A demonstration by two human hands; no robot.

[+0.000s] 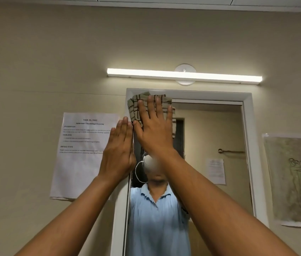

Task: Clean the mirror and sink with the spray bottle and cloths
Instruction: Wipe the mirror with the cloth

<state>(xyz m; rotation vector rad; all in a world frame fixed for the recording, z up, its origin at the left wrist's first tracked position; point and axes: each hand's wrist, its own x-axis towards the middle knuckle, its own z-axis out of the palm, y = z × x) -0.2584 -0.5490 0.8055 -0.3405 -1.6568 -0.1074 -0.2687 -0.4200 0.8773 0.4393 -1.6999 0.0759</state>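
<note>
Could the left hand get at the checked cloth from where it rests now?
Probably yes. The left hand lies flat on the mirror's left frame, just beside the checked cloth, which the right hand presses to the glass. Nothing lies between; only the cloth's left edge is free.

woven checked cloth (136,108) on glossy mirror (210,135) glass; frame (247,126) perhaps painted wood.

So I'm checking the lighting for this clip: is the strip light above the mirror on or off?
On. The strip light glows bright white along its whole length and casts a halo on the wall around it.
</note>
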